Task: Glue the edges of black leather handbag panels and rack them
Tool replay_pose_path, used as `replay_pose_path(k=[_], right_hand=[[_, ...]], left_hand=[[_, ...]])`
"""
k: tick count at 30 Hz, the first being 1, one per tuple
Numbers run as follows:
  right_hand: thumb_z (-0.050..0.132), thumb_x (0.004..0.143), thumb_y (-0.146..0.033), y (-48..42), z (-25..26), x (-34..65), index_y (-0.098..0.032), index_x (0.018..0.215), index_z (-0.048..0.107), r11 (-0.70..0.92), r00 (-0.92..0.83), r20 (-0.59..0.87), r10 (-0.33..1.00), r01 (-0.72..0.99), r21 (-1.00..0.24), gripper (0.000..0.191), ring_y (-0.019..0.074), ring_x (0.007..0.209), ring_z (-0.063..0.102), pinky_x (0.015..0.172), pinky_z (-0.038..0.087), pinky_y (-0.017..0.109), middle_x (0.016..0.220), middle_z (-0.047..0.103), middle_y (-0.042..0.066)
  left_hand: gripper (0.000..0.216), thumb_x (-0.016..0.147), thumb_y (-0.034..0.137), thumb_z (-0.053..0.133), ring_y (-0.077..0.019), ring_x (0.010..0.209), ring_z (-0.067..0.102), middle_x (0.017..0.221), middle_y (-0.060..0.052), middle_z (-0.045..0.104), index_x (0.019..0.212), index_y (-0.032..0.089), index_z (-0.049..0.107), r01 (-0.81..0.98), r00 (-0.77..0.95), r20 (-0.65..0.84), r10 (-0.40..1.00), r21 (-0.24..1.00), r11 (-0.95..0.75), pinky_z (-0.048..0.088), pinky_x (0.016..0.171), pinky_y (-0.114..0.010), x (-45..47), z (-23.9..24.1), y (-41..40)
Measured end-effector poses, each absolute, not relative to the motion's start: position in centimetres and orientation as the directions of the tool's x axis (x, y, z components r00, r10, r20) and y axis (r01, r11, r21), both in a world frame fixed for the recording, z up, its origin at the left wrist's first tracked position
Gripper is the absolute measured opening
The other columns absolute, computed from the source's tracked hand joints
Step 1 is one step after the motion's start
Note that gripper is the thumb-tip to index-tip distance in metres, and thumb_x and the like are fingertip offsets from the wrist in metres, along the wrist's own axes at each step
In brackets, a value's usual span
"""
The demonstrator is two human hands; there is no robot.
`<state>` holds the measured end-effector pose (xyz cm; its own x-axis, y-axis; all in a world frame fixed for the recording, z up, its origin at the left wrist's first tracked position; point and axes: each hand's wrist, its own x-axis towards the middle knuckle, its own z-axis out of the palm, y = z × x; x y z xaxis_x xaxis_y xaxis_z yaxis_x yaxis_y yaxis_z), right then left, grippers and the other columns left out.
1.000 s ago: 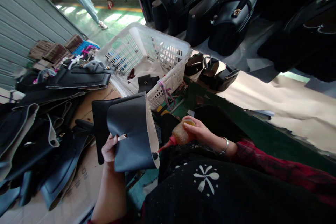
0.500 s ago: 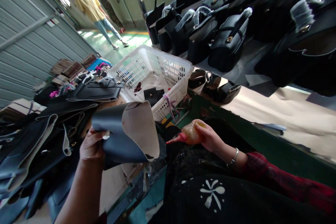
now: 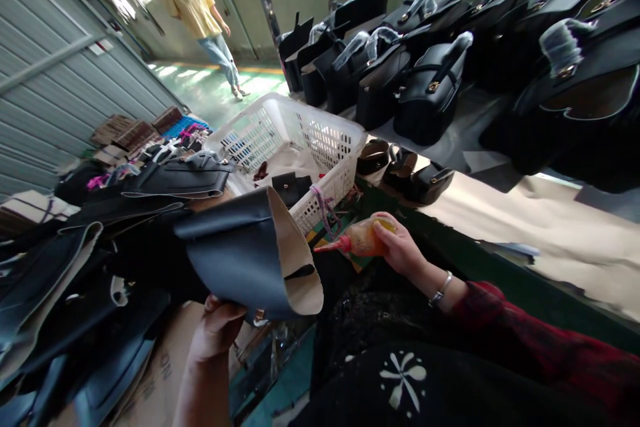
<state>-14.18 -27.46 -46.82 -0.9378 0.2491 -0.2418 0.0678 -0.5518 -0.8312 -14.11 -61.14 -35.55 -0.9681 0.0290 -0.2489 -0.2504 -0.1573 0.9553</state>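
Observation:
My left hand (image 3: pixel 220 327) is closed on the lower edge of a black leather bag piece (image 3: pixel 235 253), whose pale inner side and curved rim face right. A small metal fitting shows at its lower edge, beside my fingers. In my right hand (image 3: pixel 395 247) is a squeeze bottle (image 3: pixel 367 239) with orange-yellow contents and a thin red nozzle. The nozzle points left toward the open end of the bag piece, with a small gap between them.
A white plastic basket (image 3: pixel 345 167) holding dark pieces stands ahead. Black bag pieces (image 3: pixel 50 280) are piled at left. Finished-looking black handbags (image 3: pixel 433 90) with wrapped handles fill the shelf at right, smaller bags below. A person in a yellow top (image 3: pixel 187 3) stands in the background.
The bag piece has turned, and my left hand has shifted right and down to its lower edge. My right hand and the bottle have risen slightly. One of two background people is out of sight.

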Motion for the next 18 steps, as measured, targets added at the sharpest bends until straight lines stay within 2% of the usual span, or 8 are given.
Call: replay_pose_path(k=[4, 8, 18], right_hand=[[0.084, 0.065, -0.057, -27.3, -46.9, -15.6, -0.024, 0.093, 0.061, -0.425, -0.945, -0.159, 0.287, 0.024, -0.905, 0.049, 0.0154, 0.066, 0.056, 0.059, 0.048, 0.027, 0.078, 0.060, -0.002], [0.082, 0.065, -0.056, -27.6, -47.0, -16.7, -0.024, 0.089, 0.060, -0.351, -0.959, -0.122, 0.255, 0.026, -0.936, 0.046, 0.0142, 0.065, 0.054, 0.060, 0.047, 0.026, 0.075, 0.058, -0.003], [0.085, 0.060, -0.058, -28.0, -48.9, -14.8, -0.023, 0.089, 0.058, -0.491, -0.937, -0.328, 0.116, 0.233, -0.839, 0.053, 0.0152, 0.063, 0.056, 0.059, 0.046, 0.027, 0.074, 0.060, -0.003]], left_hand=[[0.014, 0.042, 0.010, 0.075, -0.0123, 0.045, 0.057, 0.050, 0.001, 0.066, 0.052, 0.020, 0.072, -0.248, -0.969, -0.248, 0.013, 0.960, -0.135, 0.052, 0.052, -0.024, -13.9, -35.7, -61.1], [0.013, 0.044, 0.014, 0.079, -0.0147, 0.045, 0.057, 0.049, -0.001, 0.065, 0.052, 0.020, 0.072, -0.271, -0.963, -0.270, 0.024, 0.958, -0.097, 0.052, 0.051, -0.027, -14.0, -35.8, -61.3], [0.011, 0.043, 0.013, 0.077, -0.0112, 0.045, 0.054, 0.048, 0.001, 0.063, 0.048, 0.020, 0.070, -0.272, -0.960, -0.275, -0.047, 0.960, -0.073, 0.051, 0.052, -0.023, -13.6, -36.0, -61.3]])
